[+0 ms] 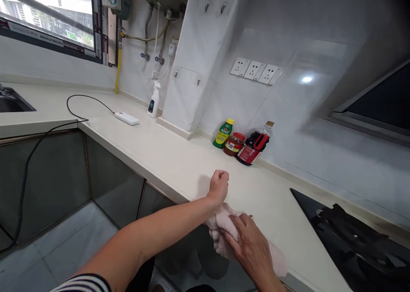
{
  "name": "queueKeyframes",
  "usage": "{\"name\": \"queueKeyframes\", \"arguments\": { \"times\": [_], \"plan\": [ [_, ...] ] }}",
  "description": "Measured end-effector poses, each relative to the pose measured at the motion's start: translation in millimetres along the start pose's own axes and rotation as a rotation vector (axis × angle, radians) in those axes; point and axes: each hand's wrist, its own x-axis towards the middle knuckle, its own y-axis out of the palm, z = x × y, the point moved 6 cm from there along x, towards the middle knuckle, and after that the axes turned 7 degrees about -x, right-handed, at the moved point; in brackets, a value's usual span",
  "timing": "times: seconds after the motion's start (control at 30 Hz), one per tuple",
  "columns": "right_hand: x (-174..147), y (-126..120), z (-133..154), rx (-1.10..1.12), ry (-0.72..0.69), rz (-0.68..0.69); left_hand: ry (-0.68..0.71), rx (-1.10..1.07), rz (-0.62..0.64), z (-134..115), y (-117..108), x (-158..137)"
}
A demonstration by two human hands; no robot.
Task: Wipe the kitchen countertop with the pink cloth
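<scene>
My left hand (219,185) is closed in a fist just above the pale countertop (179,164), and nothing shows sticking out of it. Close to my left wrist, my right hand (251,243) grips a pale pink cloth (221,236). The cloth is bunched under my right fingers and hangs over the counter's front edge. Part of it also shows on the far side of my right wrist. My left forearm hides some of the cloth and the edge behind it.
A green bottle (223,134), a red-lidded jar (234,144) and a dark sauce bottle (253,147) stand against the wall. To the right lies a black cooktop (320,215). A spray bottle (153,102) and a cabled white power bank (127,118) are farther left, before the sink (14,102).
</scene>
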Motion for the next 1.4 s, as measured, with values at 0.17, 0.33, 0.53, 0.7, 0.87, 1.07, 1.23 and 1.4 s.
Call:
{"name": "queueKeyframes", "arguments": {
  "times": [0.17,0.33,0.53,0.7,0.87,1.07,1.23,1.4],
  "plan": [
    [5.5,-29.9,-7.4,0.234,0.564,-0.371,0.168,0.142,-0.069,-16.9,-7.8,23.0],
    [43.3,-38.7,53.1,0.242,0.483,-0.548,0.242,0.283,-0.09,-14.9,4.7,34.4],
    [62.9,-22.5,135.4,0.354,0.156,-0.315,0.338,0.429,-0.09,-21.6,6.1,37.2],
    [46.9,-21.5,88.8,0.387,0.226,-0.226,0.427,0.525,-0.018,-51.0,-8.4,42.9],
    [16.4,-56.4,-28.5,0.38,0.877,-0.256,0.486,0.705,0.051,-98.7,-47.2,48.4],
    [12.4,-74.9,-68.0,0.155,0.788,-0.306,0.52,1.099,0.196,-130.8,-110.9,34.5],
    [-0.5,-28.8,-86.4,-0.06,0.6,0.109,0.533,1.375,0.181,-147.7,-155.2,42.1],
    [1.3,-32.7,-100.4,-0.005,0.251,0.176,0.537,1.529,0.158,-159.3,-182.6,60.3]
  ]
}}
